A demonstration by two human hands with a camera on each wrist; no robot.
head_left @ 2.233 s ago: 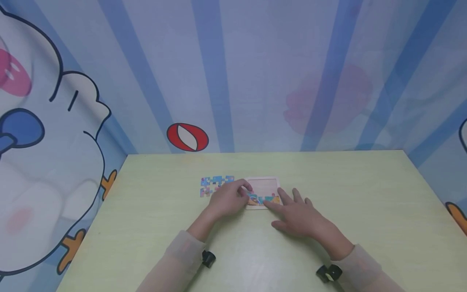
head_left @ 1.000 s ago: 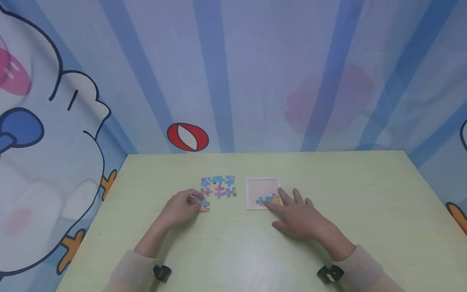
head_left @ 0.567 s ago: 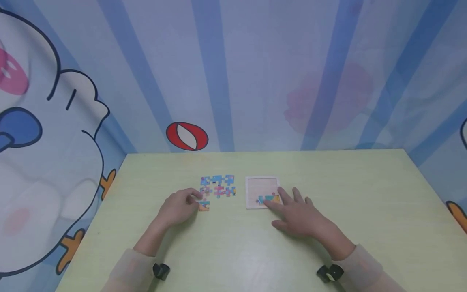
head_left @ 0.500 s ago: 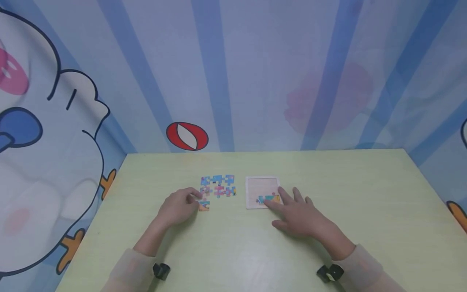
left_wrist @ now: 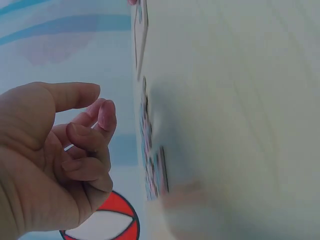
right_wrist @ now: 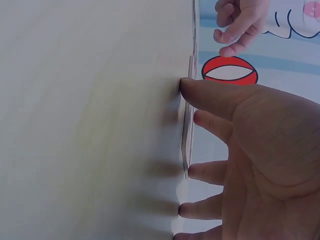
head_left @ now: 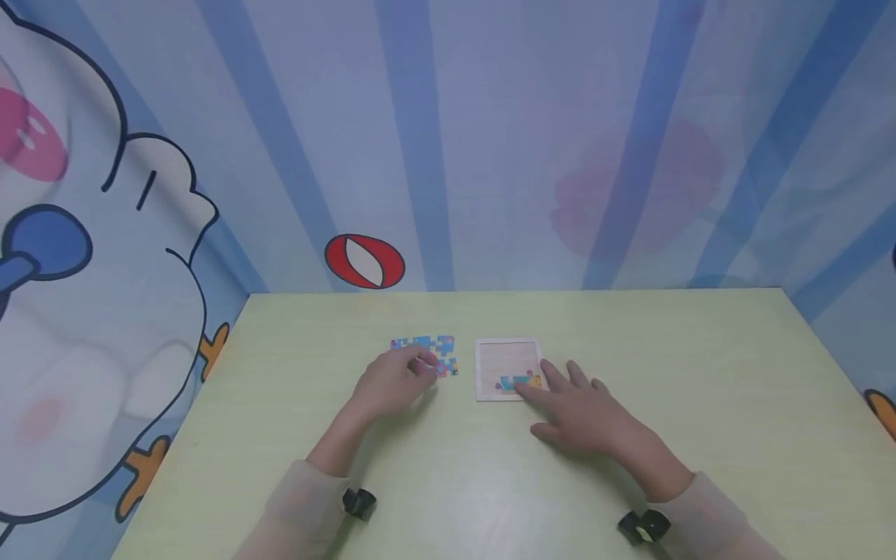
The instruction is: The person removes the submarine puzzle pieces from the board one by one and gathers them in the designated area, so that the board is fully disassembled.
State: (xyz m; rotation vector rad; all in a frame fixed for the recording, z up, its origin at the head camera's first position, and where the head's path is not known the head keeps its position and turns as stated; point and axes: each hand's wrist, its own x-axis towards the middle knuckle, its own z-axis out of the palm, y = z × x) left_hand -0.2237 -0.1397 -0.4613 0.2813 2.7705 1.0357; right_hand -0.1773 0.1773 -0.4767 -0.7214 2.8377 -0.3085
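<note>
My left hand (head_left: 395, 379) hovers over several loose jigsaw pieces (head_left: 446, 346) in blue and pink, covering some of them. In the left wrist view its fingers are loosely curled and a gap separates thumb from index finger, with nothing between them; the pieces (left_wrist: 161, 172) lie flat beyond. To the right is a pale square puzzle frame (head_left: 479, 369), with a few blue and orange pieces (head_left: 505, 383) along its bottom right. My right hand (head_left: 588, 416) is spread, its index fingertip on those pieces and other fingertips along the frame's right edge.
The pale yellow table (head_left: 448, 482) runs back to a blue striped backdrop (head_left: 490, 155) with cartoon prints. Black wrist cameras (head_left: 359, 504) sit at both sleeves.
The left hand took a sandy-coloured piece from the frame's lower left corner to the table at left, then moved right and up over the loose pieces. The right hand stays in place.
</note>
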